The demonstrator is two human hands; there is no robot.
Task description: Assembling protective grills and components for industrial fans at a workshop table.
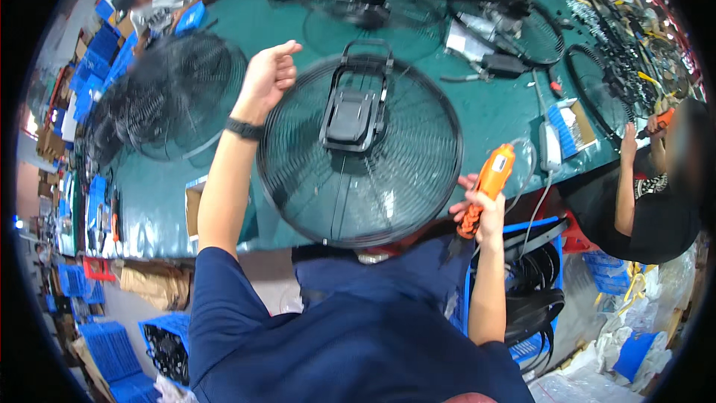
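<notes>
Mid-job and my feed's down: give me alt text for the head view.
The person's right hand holds an orange power tool beside a round black wire grille with a black bracket, on a green tabletop. The left hand, fingers curled, is near the grille's upper-left rim. More grilles lie around; a co-worker is at right.

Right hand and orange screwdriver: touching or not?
Touching. The head view shows the right hand closed around the lower part of the orange screwdriver, with no gap visible between them.
</notes>
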